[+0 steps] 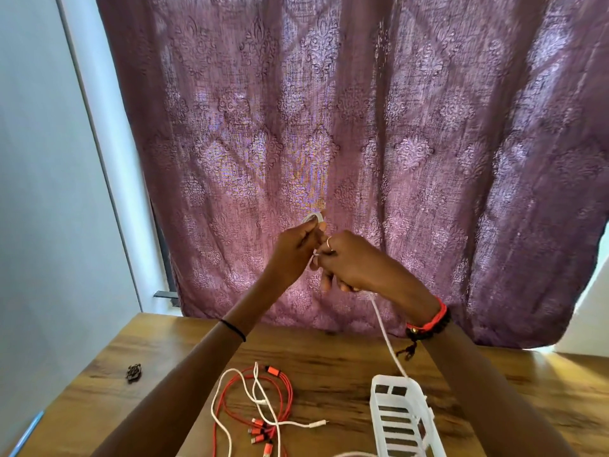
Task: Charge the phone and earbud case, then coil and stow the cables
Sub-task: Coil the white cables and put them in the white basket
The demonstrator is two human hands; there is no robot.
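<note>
**A:** What is the curtain [362, 127] made of?
**B:** Woven cloth, coarse in the weave. It has a raised figured pattern that shines faintly where light comes through.
**A:** And the counter [329, 374]?
**B:** Wood grain, smooth, with a satin finish.
**A:** The basket [392, 378]?
**B:** Moulded white plastic, slightly glossy.
**A:** The leads?
**B:** The white cable [384, 328] has a smooth, matt sheath. The orange-red cable [273, 370] has shiny plug shells. I cannot tell whether its sheath is braided.
**A:** Anything on the wrists?
**B:** Red thread [431, 316], dark matt beads [428, 331], and a thin black elastic band [235, 328]. The ring [329, 239] looks like pale metal.
**A:** The wall [49, 192]?
**B:** Smooth, matt paint.
</note>
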